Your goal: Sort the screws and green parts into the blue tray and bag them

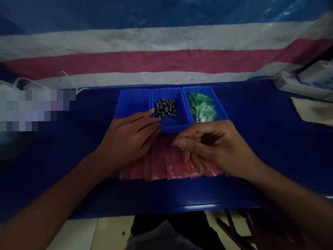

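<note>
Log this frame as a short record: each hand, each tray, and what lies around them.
left hand: fingertips at middle tray's near-left part
right hand: thumb and index finger close together near the trays; grip contents unclear
left tray: blue, partly hidden by left hand
middle tray: black screws
right tray: green packets
nearer the person: row of red plastic bags
behind: striped sheet

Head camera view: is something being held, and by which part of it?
Cannot be told: the right hand nearly closes thumb and forefinger, but anything between is too small to make out. The left hand shows no clear hold either.
</note>
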The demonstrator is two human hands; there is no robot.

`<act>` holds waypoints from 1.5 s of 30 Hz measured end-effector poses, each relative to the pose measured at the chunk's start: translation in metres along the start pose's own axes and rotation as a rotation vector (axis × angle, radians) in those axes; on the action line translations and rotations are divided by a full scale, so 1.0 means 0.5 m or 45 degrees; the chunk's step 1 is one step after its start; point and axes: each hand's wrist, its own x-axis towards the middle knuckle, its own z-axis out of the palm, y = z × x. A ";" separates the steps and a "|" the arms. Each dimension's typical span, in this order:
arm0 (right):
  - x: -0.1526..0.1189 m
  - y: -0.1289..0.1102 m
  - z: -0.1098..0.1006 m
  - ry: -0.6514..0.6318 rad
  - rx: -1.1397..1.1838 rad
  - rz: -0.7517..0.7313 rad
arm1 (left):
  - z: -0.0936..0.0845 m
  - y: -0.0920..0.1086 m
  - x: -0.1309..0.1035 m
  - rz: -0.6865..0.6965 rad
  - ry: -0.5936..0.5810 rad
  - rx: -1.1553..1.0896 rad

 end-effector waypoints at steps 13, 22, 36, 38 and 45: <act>0.002 0.006 -0.010 -0.031 0.019 0.136 | -0.002 -0.001 -0.001 -0.003 -0.021 0.024; 0.004 0.006 -0.008 0.221 0.228 -0.162 | -0.005 0.001 -0.003 0.002 -0.052 0.026; -0.004 0.052 0.002 -0.348 -1.577 -0.675 | -0.004 0.001 -0.002 0.004 -0.035 0.009; -0.003 0.055 0.002 -0.285 -1.486 -0.641 | -0.004 0.001 -0.002 -0.005 -0.025 0.008; -0.005 0.061 -0.001 -0.201 -1.408 -0.641 | -0.003 0.000 -0.001 -0.014 -0.024 0.009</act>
